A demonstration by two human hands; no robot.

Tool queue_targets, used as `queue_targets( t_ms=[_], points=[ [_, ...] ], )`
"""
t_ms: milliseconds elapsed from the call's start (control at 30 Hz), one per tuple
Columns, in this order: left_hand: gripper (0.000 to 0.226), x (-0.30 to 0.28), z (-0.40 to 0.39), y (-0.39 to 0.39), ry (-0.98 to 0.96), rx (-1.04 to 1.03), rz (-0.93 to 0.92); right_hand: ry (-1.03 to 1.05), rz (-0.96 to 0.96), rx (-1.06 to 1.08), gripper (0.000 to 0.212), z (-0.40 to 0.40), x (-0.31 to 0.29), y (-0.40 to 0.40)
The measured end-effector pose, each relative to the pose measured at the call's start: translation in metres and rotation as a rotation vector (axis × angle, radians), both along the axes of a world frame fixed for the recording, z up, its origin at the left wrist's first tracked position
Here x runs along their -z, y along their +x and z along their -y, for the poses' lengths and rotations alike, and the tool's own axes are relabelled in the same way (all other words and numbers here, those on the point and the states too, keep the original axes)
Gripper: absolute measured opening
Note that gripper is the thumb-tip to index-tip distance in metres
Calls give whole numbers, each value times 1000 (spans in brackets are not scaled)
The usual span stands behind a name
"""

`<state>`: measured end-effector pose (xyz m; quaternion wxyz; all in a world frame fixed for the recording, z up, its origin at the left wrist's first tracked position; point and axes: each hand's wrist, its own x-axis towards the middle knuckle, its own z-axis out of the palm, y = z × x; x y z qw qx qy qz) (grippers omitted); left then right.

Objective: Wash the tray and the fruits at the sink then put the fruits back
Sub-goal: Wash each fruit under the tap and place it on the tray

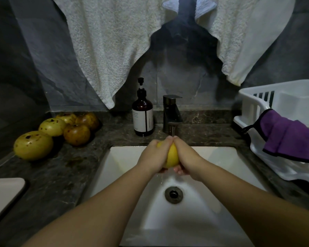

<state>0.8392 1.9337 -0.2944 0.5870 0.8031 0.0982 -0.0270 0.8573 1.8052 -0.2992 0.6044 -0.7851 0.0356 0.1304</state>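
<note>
A yellow fruit (173, 155) is held over the white sink (125, 157), just under the running tap (172, 114). My left hand (154, 155) grips its left side and my right hand (187, 159) grips its right side, fingertips meeting on top. Water drips from the hands toward the drain (174, 194). Several spotted yellow and brown fruits (52, 133) lie on the dark counter at the left. A pale tray's corner (4, 195) shows at the lower left edge.
A brown soap pump bottle (142, 115) stands left of the tap. A white dish rack (275, 111) with a purple cloth (291, 138) draped over it sits on the right. White towels (111, 43) hang above the counter.
</note>
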Motion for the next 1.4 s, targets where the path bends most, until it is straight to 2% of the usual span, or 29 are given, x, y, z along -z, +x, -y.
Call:
queue_targets(
  t_ms=[33,67,167,200,233,333,367,433,500,567,667,700,800,833,967,1100,1133,1233,1267,1300,1367,1400],
  points=[
    [54,2,1,0,66,-5,51,50,-86,9,58,0,1,-1],
    [54,3,3,-1,69,-1,64,65,-91,16,59,0,1,-1],
    [60,-2,2,0,-208,33,-109,-82,175,-9,43,4,0,0],
    [61,-3,0,0,-243,52,-137,-81,223,-26,40,5,0,-1],
    [60,-2,-1,0,-210,55,-118,-70,211,-47,40,4,0,-1],
    [50,4,-1,2,-42,-13,45,25,-4,-4,42,-1,-1,-2],
    [49,5,-1,3,-37,-15,53,16,3,-2,43,-1,-1,-2],
    [54,2,-2,1,-170,28,-57,-99,185,-49,39,1,1,0],
    [59,-2,-6,-1,-314,68,-169,-123,341,-102,32,3,0,-2],
    [61,-1,-6,1,-255,37,-111,-33,286,-114,33,2,3,-1],
    [54,6,0,4,70,-55,101,41,7,-4,41,-2,2,0],
    [53,6,1,3,88,-38,108,13,17,-1,40,-1,4,1],
    [52,0,-2,0,-191,49,-67,-90,270,-66,29,5,4,0],
    [52,0,-4,0,-234,51,-91,-77,290,-91,28,5,5,0],
    [52,8,-2,3,19,-71,97,11,35,-71,44,-4,2,-2],
    [50,-2,-5,-3,-367,-43,-82,-64,311,-133,40,0,-2,-3],
    [50,-3,-5,-3,-363,-33,-87,-46,298,-149,40,1,-1,-2],
    [52,1,0,0,-84,-64,15,0,71,-84,42,0,-1,-2],
    [51,0,2,-1,-78,-58,25,-11,78,-61,40,1,-1,-1],
    [51,-2,2,-2,-167,-34,-29,-41,156,-57,35,4,-1,0],
    [59,-10,-3,-8,-478,72,-232,-49,316,-91,24,9,-2,1],
    [64,-9,-6,-9,-537,119,-266,-31,336,-116,23,11,-2,1]
  ],
)
